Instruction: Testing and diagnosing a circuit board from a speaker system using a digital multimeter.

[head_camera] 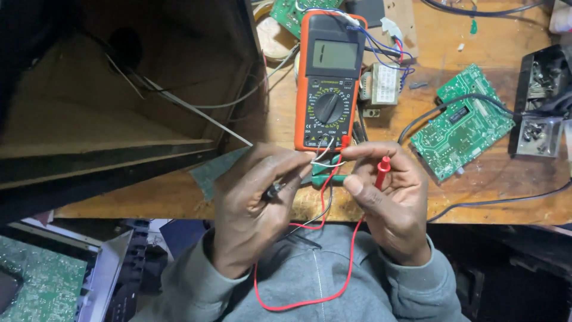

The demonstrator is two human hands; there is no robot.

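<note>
At centre frame, the left hand (253,206) pinches the black probe (273,191) and the right hand (390,197) grips the red probe (382,170), tips meeting thin white wires (325,156) below the orange meter (329,80). Steady tips would likely help contact.

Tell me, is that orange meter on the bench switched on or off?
On. The orange multimeter lies flat on the wooden bench, and its grey screen shows a dark digit, so it is powered.
</note>
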